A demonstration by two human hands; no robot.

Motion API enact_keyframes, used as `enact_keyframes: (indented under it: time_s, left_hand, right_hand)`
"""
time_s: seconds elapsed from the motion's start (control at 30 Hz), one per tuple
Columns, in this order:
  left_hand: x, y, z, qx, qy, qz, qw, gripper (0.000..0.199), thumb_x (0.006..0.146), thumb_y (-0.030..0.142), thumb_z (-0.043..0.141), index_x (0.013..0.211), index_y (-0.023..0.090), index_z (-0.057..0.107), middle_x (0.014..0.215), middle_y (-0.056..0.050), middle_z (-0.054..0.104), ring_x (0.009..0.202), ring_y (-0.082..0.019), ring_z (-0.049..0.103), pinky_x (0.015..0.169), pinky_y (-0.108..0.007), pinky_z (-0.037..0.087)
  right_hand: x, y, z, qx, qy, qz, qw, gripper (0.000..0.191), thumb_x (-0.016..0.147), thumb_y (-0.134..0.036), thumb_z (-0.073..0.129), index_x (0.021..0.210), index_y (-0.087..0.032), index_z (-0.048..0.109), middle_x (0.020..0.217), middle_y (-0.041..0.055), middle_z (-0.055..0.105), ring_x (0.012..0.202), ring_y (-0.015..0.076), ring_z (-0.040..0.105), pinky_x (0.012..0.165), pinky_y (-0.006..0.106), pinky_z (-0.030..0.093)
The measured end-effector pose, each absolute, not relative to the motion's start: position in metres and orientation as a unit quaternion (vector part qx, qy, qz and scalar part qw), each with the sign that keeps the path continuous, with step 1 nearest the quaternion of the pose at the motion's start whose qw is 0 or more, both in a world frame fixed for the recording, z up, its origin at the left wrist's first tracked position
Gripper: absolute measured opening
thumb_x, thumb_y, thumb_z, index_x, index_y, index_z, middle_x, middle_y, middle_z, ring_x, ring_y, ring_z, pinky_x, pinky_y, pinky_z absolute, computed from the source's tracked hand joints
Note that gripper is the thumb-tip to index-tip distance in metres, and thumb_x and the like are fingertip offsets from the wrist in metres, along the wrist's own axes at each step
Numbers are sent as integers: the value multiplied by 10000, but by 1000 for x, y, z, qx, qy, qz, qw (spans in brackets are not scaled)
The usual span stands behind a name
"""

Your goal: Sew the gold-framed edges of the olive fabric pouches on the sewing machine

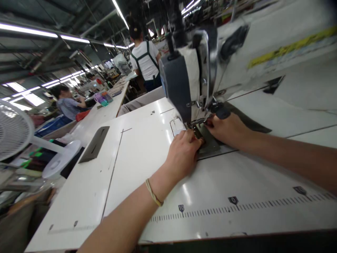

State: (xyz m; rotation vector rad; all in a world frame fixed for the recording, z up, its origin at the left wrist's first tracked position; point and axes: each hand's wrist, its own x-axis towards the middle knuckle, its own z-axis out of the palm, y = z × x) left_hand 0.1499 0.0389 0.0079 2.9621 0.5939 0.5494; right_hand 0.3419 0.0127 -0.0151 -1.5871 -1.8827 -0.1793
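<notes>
A grey-green fabric piece (210,144) lies flat under the needle area of a sewing machine (181,84). My left hand (184,151), a twisted band on its wrist, rests left of the presser foot (197,122). Its fingers are curled and pressed together at the fabric's left edge, beside a shiny metal plate. On the other side of the foot, my right hand (226,130) pinches the fabric close to the needle. Its fingertips are partly hidden behind the machine's parts. More dark fabric (244,119) spreads behind the right wrist.
A flat grey-green piece with a slit (94,144) lies on the left of the white table (139,151). A printed ruler runs along the front edge. A white fan (15,130) stands at the left. Two people (147,59) are farther back.
</notes>
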Motion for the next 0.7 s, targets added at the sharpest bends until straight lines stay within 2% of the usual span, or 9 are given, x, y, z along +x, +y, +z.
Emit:
enact_keyframes:
  time_s: [0.13,0.2,0.3,0.43,0.7]
  left_hand:
    - [140,39,5,944,208,234,107,350,769,58,523,1101,119,616,1030,-101,603,930,-213,585,836,-358,539]
    - [136,37,2,928,230,266,122,322,777,45,508,1055,149,632,1032,-74,642,919,-191,618,837,-332,548]
    - [134,32,-1,927,225,284,95,284,796,26,508,984,178,656,1034,-48,683,929,-181,647,865,-333,545]
    - [136,27,-1,952,179,247,19,206,831,62,526,976,141,649,1030,-83,689,946,-199,653,904,-369,531]
    - [140,26,8,966,167,195,-36,153,905,113,477,956,114,621,989,-94,683,930,-188,654,898,-352,538]
  right_hand:
    - [338,-20,-15,-508,-786,-102,338,196,847,-147,471,849,-153,667,942,112,674,883,235,630,768,366,520]
    - [337,-33,-16,-449,-821,-125,330,214,886,-171,471,944,-155,677,982,106,680,958,232,621,856,394,514]
    - [335,-41,-15,-414,-843,-152,309,259,912,-158,435,989,-148,682,935,104,696,923,224,636,838,399,538]
    - [332,-41,-10,-411,-844,-162,304,318,911,-113,384,1006,-131,687,937,118,702,882,213,655,787,366,568]
    - [334,-39,-7,-402,-853,-124,309,341,898,-82,387,1076,-151,669,981,110,698,935,198,655,829,340,560]
